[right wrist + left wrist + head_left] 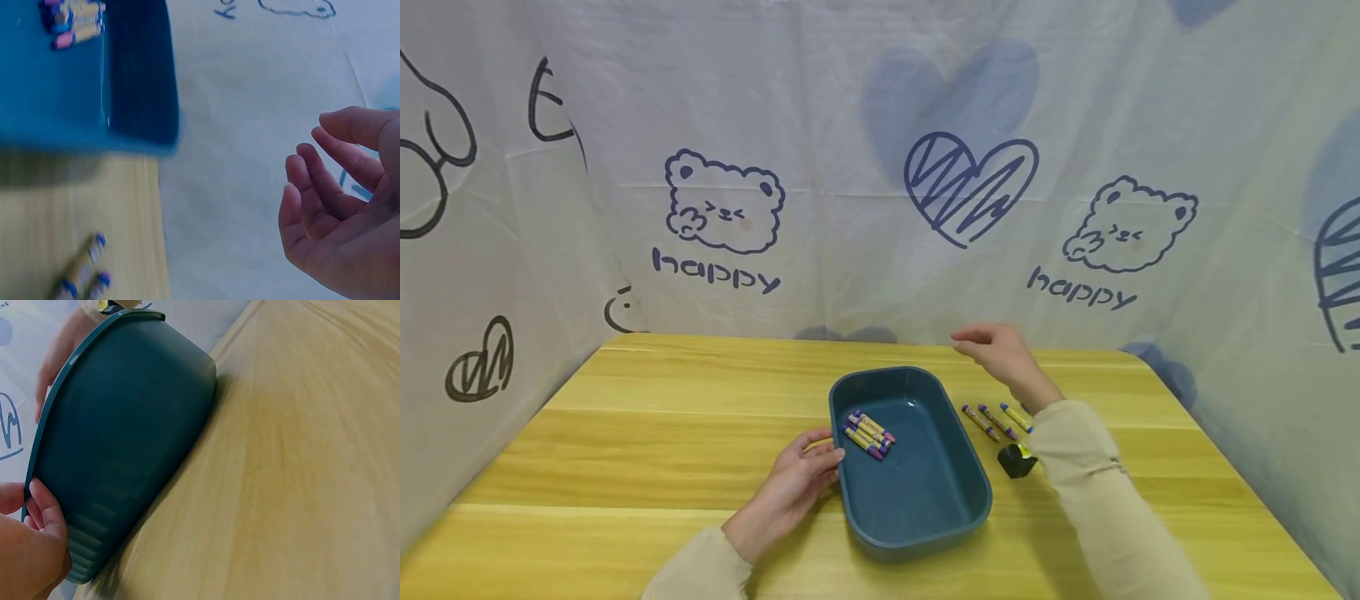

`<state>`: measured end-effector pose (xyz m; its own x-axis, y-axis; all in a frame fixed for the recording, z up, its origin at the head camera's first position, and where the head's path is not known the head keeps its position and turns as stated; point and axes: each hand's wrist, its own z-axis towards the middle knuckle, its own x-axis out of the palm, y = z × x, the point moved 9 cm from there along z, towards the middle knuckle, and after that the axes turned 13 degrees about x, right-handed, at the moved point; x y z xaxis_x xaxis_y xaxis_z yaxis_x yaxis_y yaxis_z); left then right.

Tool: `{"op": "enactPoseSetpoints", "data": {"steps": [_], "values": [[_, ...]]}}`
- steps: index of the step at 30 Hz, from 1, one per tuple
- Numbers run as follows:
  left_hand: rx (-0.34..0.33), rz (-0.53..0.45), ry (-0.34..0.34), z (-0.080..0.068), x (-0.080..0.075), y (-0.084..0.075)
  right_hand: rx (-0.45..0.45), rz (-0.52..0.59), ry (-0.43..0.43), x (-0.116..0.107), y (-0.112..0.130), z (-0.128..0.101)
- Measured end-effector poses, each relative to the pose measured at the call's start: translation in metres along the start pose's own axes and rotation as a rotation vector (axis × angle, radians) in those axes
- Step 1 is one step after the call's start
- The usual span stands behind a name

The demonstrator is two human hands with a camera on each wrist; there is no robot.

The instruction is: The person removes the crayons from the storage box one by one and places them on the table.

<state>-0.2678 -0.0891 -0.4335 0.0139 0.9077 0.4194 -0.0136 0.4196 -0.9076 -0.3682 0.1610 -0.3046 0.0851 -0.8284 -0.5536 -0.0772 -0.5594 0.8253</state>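
Observation:
A dark teal plastic tray point(925, 500) stands on the wooden table, with several wrapped crayons point(868, 435) lying together near its left side. My left hand point(790, 492) holds the tray's left rim. In the left wrist view the thumb is over the rim and the fingers point(47, 509) lie against the outer wall. Past the tray's far right corner, my right hand point(1003, 358) is raised with nothing in it, fingers loosely bent and the thumb apart from them in the right wrist view. Three more crayons point(990, 422) lie on the table right of the tray, near the right sleeve.
A small black device point(1017, 461) sits by the right sleeve. The yellow wooden table point(662, 433) reaches back to a pale hanging cloth point(842, 225) printed with bears and hearts, which also encloses both sides.

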Motion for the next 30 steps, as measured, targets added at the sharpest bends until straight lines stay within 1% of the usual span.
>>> {"op": "enactPoseSetpoints", "data": {"steps": [4, 8, 12, 16, 19, 24, 30], "values": [[0.004, 0.008, -0.011, 0.000, -0.001, 0.000, -0.018, 0.044, 0.019, 0.023, 0.009, 0.001], [0.005, 0.018, -0.021, -0.001, -0.003, 0.000, -0.018, 0.061, 0.039, 0.052, 0.013, 0.003], [0.001, 0.017, -0.024, 0.000, -0.003, 0.001, -0.010, 0.061, 0.046, 0.079, 0.011, 0.005], [0.001, 0.015, -0.022, -0.001, -0.002, 0.001, 0.022, 0.099, 0.079, 0.099, 0.002, 0.009], [0.002, 0.018, -0.018, -0.001, -0.002, 0.001, 0.065, 0.124, 0.119, 0.110, -0.009, 0.013], [-0.004, 0.021, -0.019, -0.001, -0.002, 0.001, 0.120, 0.075, 0.154, 0.122, -0.024, 0.019], [-0.005, 0.020, -0.021, -0.001, -0.002, 0.001, 0.133, 0.043, 0.178, 0.133, -0.028, 0.022]]}}
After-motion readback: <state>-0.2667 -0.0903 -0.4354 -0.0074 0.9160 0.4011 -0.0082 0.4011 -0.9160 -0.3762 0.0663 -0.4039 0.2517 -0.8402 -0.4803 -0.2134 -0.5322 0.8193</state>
